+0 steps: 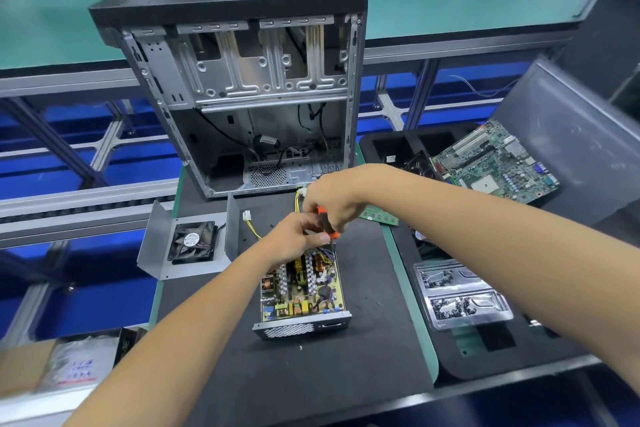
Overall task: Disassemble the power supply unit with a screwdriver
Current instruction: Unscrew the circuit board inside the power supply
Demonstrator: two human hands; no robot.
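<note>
The opened power supply unit [302,291] lies on the black mat, its yellow circuit board bare and its perforated metal end facing me. Its removed grey cover with a black fan [192,242] sits to the left. My right hand [332,201] grips an orange and black screwdriver [327,221] held upright over the far end of the board. My left hand [294,239] pinches the lower part of the screwdriver just above the board. The screwdriver's tip is hidden among the wires. Yellow cables [254,229] run out from the unit's far end.
An empty computer case [242,90] stands upright behind the mat. A motherboard [498,163] leans in a black foam tray at the right. A clear tray with several screws [457,298] lies right of the mat. A green memory stick [379,217] lies by my right wrist.
</note>
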